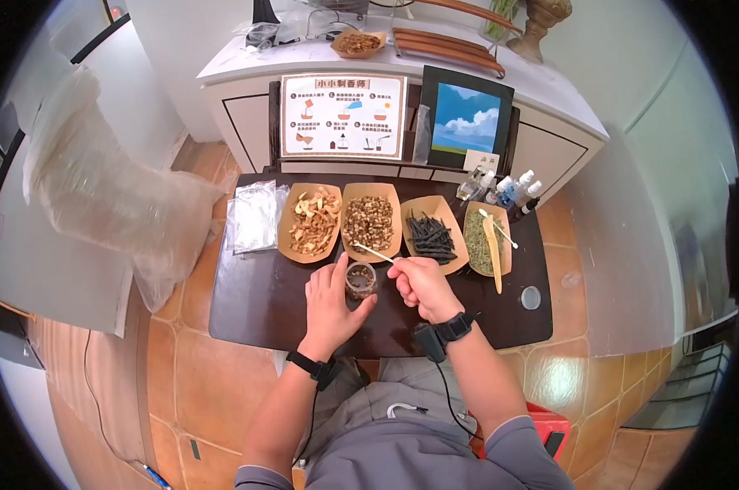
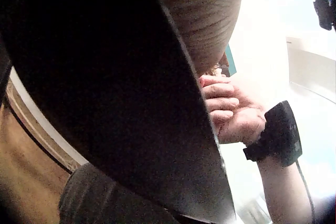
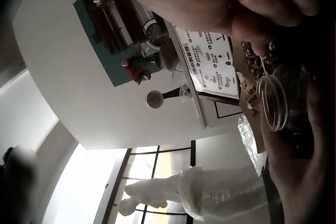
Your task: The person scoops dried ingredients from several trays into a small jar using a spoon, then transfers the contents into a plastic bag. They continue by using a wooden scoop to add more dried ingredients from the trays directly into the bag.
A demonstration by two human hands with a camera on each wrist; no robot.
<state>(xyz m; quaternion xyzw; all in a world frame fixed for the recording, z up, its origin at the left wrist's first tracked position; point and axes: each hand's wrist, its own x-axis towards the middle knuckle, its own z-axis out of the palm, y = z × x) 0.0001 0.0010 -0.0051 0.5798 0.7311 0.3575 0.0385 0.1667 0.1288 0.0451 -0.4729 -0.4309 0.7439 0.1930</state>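
In the head view my right hand (image 1: 425, 287) pinches a thin white stick (image 1: 375, 252); its small, wider tip overlaps the near edge of a paper tray of brown chopped pieces (image 1: 368, 219). My left hand (image 1: 335, 304) holds a small clear round jar (image 1: 360, 280) between thumb and fingers on the dark table. Brown bits lie inside the jar. The right wrist view shows the jar's rim (image 3: 272, 103) close below the stick, with the left hand (image 3: 294, 182) around it. The left wrist view is mostly blocked by a dark shape.
Other paper trays hold pale slices (image 1: 313, 222), dark sticks (image 1: 431, 237) and green herbs (image 1: 484, 243), the last with a wooden spoon (image 1: 493, 253) across it. Plastic bags (image 1: 253, 216) lie left, small bottles (image 1: 508, 189) stand back right, and a clear lid (image 1: 531, 297) lies right.
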